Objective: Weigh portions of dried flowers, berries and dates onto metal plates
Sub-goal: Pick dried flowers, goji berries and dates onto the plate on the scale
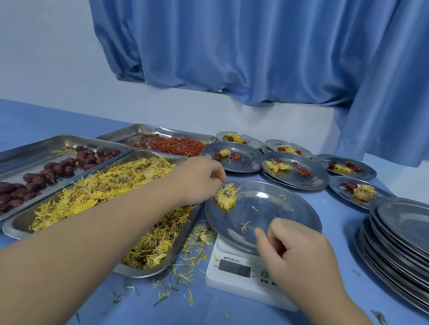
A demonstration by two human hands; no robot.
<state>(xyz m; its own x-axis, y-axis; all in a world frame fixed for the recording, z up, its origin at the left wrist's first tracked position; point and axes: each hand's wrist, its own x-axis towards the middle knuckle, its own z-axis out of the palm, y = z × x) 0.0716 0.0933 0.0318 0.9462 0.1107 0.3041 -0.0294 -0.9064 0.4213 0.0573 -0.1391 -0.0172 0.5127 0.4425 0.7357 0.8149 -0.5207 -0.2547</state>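
Note:
A round metal plate (283, 212) sits on a white kitchen scale (237, 271). One dried yellow flower (226, 198) lies at the plate's left rim, and my left hand (197, 180) pinches it from above. My right hand (297, 249) hovers over the plate's near edge with its fingers curled; whether it holds a petal I cannot tell. Left of the scale stand three metal trays: yellow flowers (110, 197), dark red dates (13, 190) and red berries (174, 145).
Several filled plates (295, 173) with flowers, dates and berries stand behind the scale. A stack of bare plates (415, 243) rises at the right. Loose petals (188, 268) litter the blue tablecloth between flower tray and scale. A blue curtain hangs behind.

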